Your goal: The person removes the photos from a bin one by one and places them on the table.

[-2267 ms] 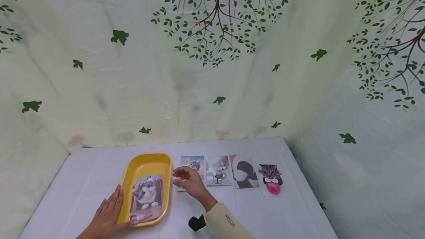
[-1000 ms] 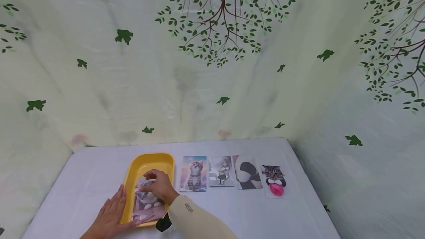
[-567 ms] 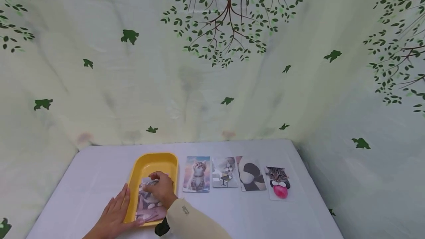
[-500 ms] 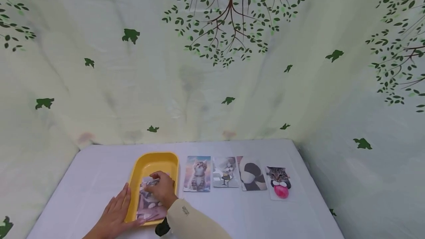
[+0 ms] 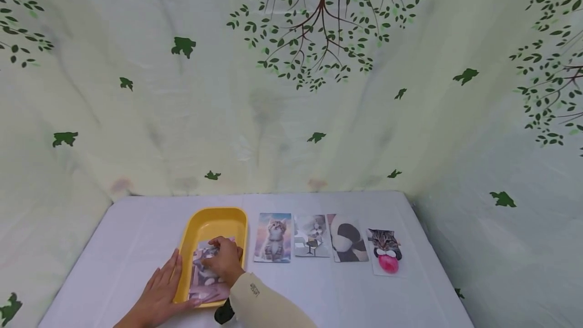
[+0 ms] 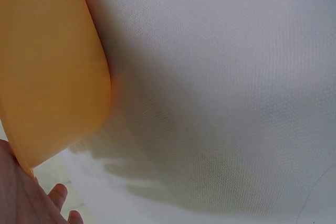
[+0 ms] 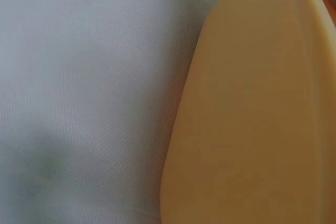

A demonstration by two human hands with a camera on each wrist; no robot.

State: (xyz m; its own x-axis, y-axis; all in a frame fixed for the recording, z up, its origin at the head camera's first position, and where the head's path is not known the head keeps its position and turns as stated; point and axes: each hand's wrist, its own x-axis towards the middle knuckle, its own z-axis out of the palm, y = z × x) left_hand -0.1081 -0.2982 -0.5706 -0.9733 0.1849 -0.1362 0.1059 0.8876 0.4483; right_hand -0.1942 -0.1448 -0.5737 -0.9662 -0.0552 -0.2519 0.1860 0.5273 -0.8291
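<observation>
A yellow tray (image 5: 193,227) stands on the white table, left of centre. In its near part lies a photo card (image 5: 207,295) of a grey-and-white cat; whether other cards lie beneath it cannot be seen. My left hand (image 5: 157,292) rests along the tray's left side with straight fingers, its thumb over the near rim. In the left wrist view this hand (image 6: 21,198) touches the tray's edge. My right hand (image 5: 226,261) is inside the tray with bent fingers, fingertips at the card's upper part; whether they pinch it is hidden. The right wrist view shows mostly the tray's outer wall (image 7: 247,119).
Right of the tray, a row of photo cards lies on the table (image 5: 341,297): a kitten card (image 5: 274,239), a pale card with a chair (image 5: 311,237), a black-and-white card (image 5: 348,239) and a tabby card with a pink ball (image 5: 386,252). A leaf-patterned curtain (image 5: 273,130) hangs behind.
My right hand has come from beside the kitten card into the tray, and its fingertips have stayed at the cat card for about a second. The left hand keeps its place. The head view has shifted slightly.
</observation>
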